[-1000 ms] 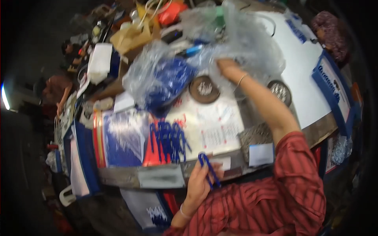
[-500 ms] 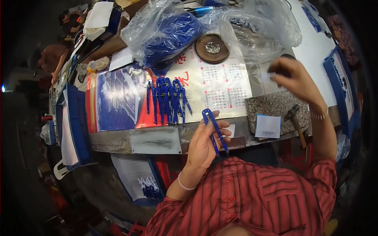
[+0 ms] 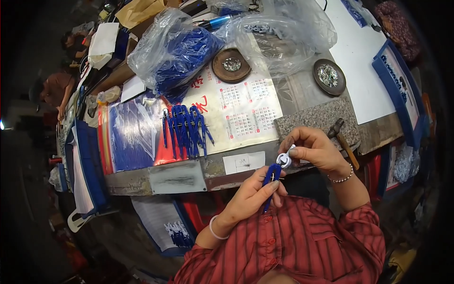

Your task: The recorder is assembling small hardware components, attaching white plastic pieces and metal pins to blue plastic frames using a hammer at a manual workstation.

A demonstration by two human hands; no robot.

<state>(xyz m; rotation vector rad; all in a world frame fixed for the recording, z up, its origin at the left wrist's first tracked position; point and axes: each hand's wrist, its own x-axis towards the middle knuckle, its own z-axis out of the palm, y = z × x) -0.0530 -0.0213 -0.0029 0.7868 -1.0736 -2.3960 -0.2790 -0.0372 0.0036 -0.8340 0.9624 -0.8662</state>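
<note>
My left hand grips a blue drawing compass just in front of the bench edge, its hinge end tilted up and away. A thin metal rod crosses the compass near the fingers. Between the thumb and fingertips of my right hand is a small white plastic ring-shaped piece, right at the compass's upper end; whether the two touch I cannot tell. More blue compasses lie side by side on the bench to the left.
Beyond my right hand lie a stone slab and a hammer. Two brown dishes hold small metal parts. Clear bags stand at the back. Blue trays flank the bench; a low bin holds white-topped compasses.
My right hand has come from the far right to my left hand, bringing the white piece. The compass's legs, spread before, now appear together. The view has shifted.
</note>
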